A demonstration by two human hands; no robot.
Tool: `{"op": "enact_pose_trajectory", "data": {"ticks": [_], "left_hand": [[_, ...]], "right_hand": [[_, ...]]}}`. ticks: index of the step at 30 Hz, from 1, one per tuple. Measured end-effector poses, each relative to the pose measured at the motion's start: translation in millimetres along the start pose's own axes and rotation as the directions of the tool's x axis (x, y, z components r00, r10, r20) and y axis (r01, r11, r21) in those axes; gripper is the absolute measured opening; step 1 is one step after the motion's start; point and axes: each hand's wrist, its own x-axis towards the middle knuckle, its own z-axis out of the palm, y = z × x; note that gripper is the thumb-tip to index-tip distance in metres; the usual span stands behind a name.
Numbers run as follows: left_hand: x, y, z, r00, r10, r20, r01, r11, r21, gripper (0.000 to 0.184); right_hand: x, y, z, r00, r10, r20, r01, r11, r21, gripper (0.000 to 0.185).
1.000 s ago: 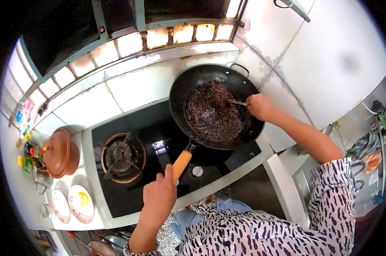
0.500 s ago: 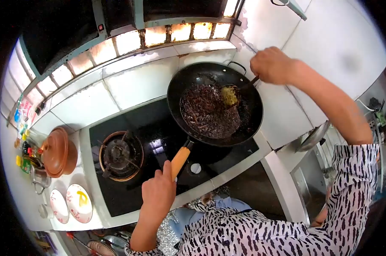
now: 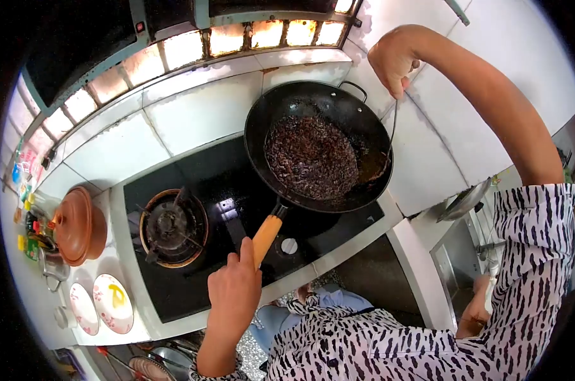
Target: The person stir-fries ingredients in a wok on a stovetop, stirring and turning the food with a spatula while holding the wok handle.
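Wearing: a white top point(image 3: 383, 336) with black streaks, its right sleeve ending near the elbow (only a scrap of the left cuff shows).
Left hand point(image 3: 235, 293): closed around the wooden handle point(image 3: 266, 235) of the wok, one finger pointing along it, the others folded mostly out of sight.
Plates point(image 3: 115, 298): two, side by side on the pale counter at the left, with pink patterning; the right one carries a yellow smear.
Knob point(image 3: 289, 246): white and round, just right of the handle.
Hob point(image 3: 192, 293): black and glossy, let into the counter.
Burner point(image 3: 173, 230): bare, on the hob's left half.
Wok point(image 3: 300, 105): black, over the hob's right half, with a small metal loop on its far side.
Dark mixture point(image 3: 310, 159): glossy, spread across the wok's base (the bits are too fine to name).
Utensil point(image 3: 394, 124): thin-handled, standing steeply at the wok's right edge, its lower end inside against the wall; the shape of that end is hard to tell.
Right hand point(image 3: 392, 60): raised above the wok's far right rim, thumb and fingertips pinching the top of the utensil.
Clay pot point(image 3: 81, 225): brown, lidded, left of the burner, beside bottles point(image 3: 30, 222).
Wall tiles point(image 3: 122, 143): white, stained, behind the hob.
Window point(image 3: 141, 63): lit panes above the tiles.
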Motion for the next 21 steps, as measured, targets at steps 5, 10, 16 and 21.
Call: {"op": "enact_pose_trajectory", "data": {"ticks": [5, 10, 16, 21], "left_hand": [[0.2, -1.0, -0.1, 1.0, -0.002, 0.0, 0.002, 1.0, -0.018, 0.054], [-0.8, 0.8, -0.9, 1.0, -0.017, 0.014, 0.017, 1.0, -0.008, 0.055], [0.3, 0.3, -0.1, 1.0, -0.004, 0.005, 0.004, 1.0, 0.023, 0.056], [-0.9, -1.0, -0.2, 1.0, -0.002, -0.011, 0.002, 0.999, 0.044, 0.055]], "right_hand": [[18.0, -5.8, 1.9, 0.983, 0.008, 0.182, 0.005, 0.998, -0.069, 0.026], [37.8, -4.4, 56.3, 0.992, -0.073, 0.105, 0.057, 0.988, 0.146, 0.016], [76.0, 30.1, 148.1, 0.661, -0.518, -0.542, 0.594, 0.803, -0.042, 0.015], [89.2, -22.8, 171.2, 0.671, 0.107, -0.734, 0.266, 0.889, 0.373, 0.01]]}}
